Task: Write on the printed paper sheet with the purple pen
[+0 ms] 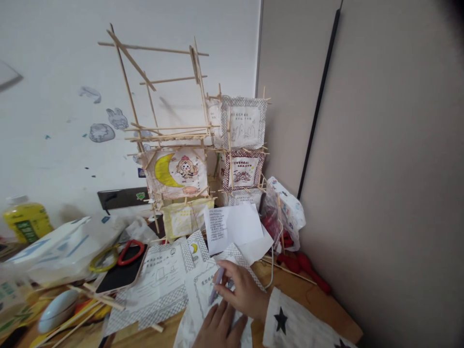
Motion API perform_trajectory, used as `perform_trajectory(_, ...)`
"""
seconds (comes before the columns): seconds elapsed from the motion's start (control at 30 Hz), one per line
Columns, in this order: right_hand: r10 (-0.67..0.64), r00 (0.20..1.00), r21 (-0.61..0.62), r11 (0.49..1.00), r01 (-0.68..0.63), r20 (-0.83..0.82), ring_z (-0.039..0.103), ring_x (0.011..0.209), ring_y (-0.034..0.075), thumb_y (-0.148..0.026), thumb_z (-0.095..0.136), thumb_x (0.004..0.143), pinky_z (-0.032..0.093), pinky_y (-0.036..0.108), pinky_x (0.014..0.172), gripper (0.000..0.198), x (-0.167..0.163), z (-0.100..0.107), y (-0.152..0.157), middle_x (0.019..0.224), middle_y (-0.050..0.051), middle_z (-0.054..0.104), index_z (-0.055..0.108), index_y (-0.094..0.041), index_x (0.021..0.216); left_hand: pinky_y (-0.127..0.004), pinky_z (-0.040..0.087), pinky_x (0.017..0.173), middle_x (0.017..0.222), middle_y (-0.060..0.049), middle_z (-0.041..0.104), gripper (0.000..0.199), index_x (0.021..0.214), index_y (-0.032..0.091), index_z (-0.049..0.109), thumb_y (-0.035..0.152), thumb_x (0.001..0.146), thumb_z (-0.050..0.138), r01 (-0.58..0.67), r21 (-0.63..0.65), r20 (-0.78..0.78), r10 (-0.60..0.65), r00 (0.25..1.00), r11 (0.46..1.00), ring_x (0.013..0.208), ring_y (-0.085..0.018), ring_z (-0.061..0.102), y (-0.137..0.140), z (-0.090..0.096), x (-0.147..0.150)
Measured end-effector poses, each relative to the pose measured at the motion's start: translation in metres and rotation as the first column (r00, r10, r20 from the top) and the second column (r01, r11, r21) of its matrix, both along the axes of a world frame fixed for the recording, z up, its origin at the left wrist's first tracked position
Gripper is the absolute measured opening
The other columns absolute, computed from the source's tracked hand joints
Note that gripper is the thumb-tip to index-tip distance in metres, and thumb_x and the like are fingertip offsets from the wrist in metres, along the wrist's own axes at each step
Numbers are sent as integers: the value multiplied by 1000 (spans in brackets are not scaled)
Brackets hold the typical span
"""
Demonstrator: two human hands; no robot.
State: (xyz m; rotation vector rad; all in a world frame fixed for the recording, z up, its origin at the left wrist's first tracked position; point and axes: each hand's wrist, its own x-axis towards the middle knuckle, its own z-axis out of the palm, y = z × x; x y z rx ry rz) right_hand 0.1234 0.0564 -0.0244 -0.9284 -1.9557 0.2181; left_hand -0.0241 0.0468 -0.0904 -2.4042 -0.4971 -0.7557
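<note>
My right hand (243, 289), in a white sleeve with black stars, is closed round a light purple pen (216, 285). The pen slants down onto a sheet of white paper (197, 290) with a drawn border and handwritten characters. Below it, my left hand (222, 326) lies on the lower part of the same sheet, fingers stretched out. Part of the sheet's writing is hidden by the hands. Just left lies another decorated sheet (159, 275) with a line drawing and a cross-hatched border. A small strip of paper with a yellow moon (195, 248) lies beyond the pen.
A tall frame of wooden sticks (150, 130) with drawn paper panels stands against the wall. Scissors with red and yellow handles (131, 252) rest on a dark phone (121, 275). White sheets (235, 227), a plastic bag (68, 241), a yellow bottle (27, 220) and loose sticks surround the work.
</note>
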Motion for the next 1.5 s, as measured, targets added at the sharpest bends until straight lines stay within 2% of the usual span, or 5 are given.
perform_trajectory(0.27,-10,1000,53,999,11,-6,63,81,18,-26,54,85,49,33,81,45,0,-3,2,100,9,64,40,-18,128,-33,47,78,104,-5,63,27,116,27,54,32,91,47,-13,-2,-62,13,998,1000,93,-22,59,-1,5,-4)
perform_trajectory(0.63,22,1000,8,1000,-22,0,63,81,18,-26,54,86,49,32,81,45,0,-5,3,93,7,64,39,-18,128,-33,46,79,103,-5,62,25,114,26,56,33,92,46,17,-5,0,-17,1000,1000,91,-22,58,-1,6,-3)
perform_trajectory(1.0,36,999,73,997,-34,-31,63,79,18,-26,53,86,50,33,79,45,-2,-8,5,95,7,64,36,-19,128,-34,49,75,102,-4,65,26,114,27,56,38,92,47,14,-14,-40,-15,999,1000,89,-22,61,1,5,-2)
perform_trajectory(1.23,20,999,68,998,-18,-27,63,79,18,-27,53,87,50,33,78,45,-3,-5,2,94,8,64,38,-18,128,-36,49,78,106,-6,64,28,115,27,55,35,90,51,-2,-51,-72,-2,997,999,94,-24,60,0,0,-3)
perform_trajectory(1.5,21,1000,63,998,-19,-20,63,78,18,-28,52,87,51,34,78,45,-2,-9,6,94,8,64,38,-16,127,-36,50,75,102,-6,64,25,113,27,56,37,90,49,8,-40,-33,-9,999,999,90,-24,61,-1,5,-1)
